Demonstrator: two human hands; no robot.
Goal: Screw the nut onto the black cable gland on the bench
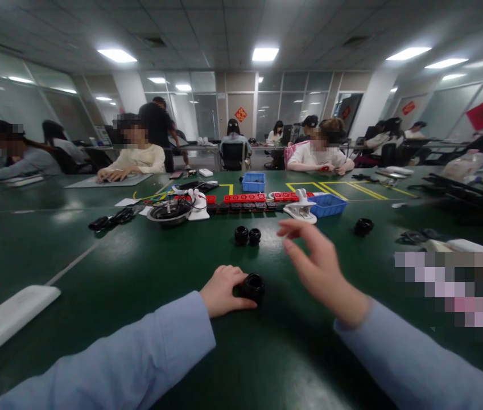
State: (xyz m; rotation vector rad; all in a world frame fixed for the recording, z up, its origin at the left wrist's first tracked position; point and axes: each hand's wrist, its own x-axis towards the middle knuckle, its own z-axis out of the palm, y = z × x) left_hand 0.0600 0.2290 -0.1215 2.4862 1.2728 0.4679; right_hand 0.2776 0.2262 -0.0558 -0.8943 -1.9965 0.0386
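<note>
My left hand (223, 291) rests on the green table (139, 273) with its fingers closed around a small black round part (253, 286). Raised just right of it, my right hand (318, 265) has its fingers spread and holds nothing. Two more black round parts (247, 235) stand side by side a little farther out on the table. Another black part (363, 226) lies off to the right.
Farther back are a metal bowl (169, 212), red and black strips (244, 199), two blue bins (327, 204), white clamps (301, 206) and black cables (111, 219). A white flat object (6, 319) lies near left. Several people sit at the far tables.
</note>
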